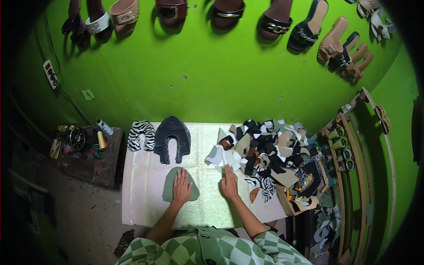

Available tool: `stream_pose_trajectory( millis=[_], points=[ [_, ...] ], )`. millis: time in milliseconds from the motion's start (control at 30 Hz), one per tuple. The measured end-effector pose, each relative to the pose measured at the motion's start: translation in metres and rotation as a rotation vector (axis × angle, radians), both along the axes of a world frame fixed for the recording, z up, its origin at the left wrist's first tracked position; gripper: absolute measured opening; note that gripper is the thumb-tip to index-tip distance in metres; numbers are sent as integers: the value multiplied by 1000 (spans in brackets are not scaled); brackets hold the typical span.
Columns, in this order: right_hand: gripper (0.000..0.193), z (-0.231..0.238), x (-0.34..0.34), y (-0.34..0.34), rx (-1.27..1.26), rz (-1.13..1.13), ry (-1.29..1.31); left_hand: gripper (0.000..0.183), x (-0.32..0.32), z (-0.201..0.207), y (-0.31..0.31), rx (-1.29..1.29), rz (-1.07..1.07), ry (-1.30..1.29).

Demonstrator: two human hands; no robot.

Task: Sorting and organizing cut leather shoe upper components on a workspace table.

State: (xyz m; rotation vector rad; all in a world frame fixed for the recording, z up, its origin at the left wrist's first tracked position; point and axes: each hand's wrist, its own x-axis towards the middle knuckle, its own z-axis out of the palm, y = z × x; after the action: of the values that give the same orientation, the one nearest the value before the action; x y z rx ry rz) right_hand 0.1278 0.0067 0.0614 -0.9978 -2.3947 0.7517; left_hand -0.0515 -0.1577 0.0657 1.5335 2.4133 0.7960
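My left hand (182, 186) lies flat, fingers stretched out, on a grey-green rounded piece of sheet material (168, 189) on the pale table (145, 207). To its right, my right hand (229, 183) rests with fingers extended and holds nothing. Its fingertips reach the edge of a pile of cut scraps (282, 148) in black, white, beige and brown. Beyond my left hand lies a black horseshoe-shaped piece (171, 129) with a pointed top. Beside that is a zebra-striped horseshoe-shaped piece (132, 142).
An open cardboard box (287, 204) with scraps stands at the table's right edge. Zebra-striped scraps (267, 189) lie near it. At left is a dark side table (108, 165) with thread spools (105, 127). Sandals (227, 15) hang on the green wall; a wooden rack (342, 176) stands right.
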Motion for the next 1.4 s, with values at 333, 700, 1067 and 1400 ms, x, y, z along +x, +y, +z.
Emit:
stream_pose_trajectory(
  millis=[333, 700, 1067, 1400],
  points=[
    [43, 3, 50, 117, 213, -78, 43, 57, 101, -6, 105, 75, 54, -104],
    [10, 14, 23, 175, 493, -66, 107, 50, 124, 16, 102, 115, 198, -77],
    [29, 35, 33, 162, 134, -4, -221, 47, 125, 36, 121, 286, 138, -100],
    [13, -7, 28, 152, 559, -12, -308, 48, 108, 25, 75, 294, 292, -138]
  ],
)
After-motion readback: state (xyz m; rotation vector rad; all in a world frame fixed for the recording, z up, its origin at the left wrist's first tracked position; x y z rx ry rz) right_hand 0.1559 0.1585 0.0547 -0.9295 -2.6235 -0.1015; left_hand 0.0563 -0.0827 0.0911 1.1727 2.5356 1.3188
